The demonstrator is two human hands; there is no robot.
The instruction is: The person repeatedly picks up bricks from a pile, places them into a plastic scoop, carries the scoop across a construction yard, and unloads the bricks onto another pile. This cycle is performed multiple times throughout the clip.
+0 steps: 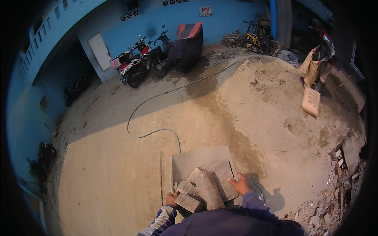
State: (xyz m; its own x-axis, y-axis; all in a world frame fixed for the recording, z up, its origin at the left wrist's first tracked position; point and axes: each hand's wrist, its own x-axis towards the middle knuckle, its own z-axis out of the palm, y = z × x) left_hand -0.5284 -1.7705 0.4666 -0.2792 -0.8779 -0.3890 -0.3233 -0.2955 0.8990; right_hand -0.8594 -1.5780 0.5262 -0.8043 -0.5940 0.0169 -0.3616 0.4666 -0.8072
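Observation:
Low in front of me is a grey open-topped tray (183, 162), its underside hidden. Several rough concrete blocks (212, 190) are heaped in its near part, some tilted across one another. At the tray's left side, my left hand (172, 198) is closed round the edge, close to a smaller block (189, 202). My right hand (241, 185) grips the right edge, its thumb lying over the rim. My body covers the tray's near end.
A green hose (146, 103) winds over the paving beyond the tray. To the right rises a sand pile (271, 94), with rubble (315, 210) nearer me. Another person (325, 55) holds a paper sack (310, 69) beside a full sack (311, 101). Motorcycles (136, 70) stand by the blue wall.

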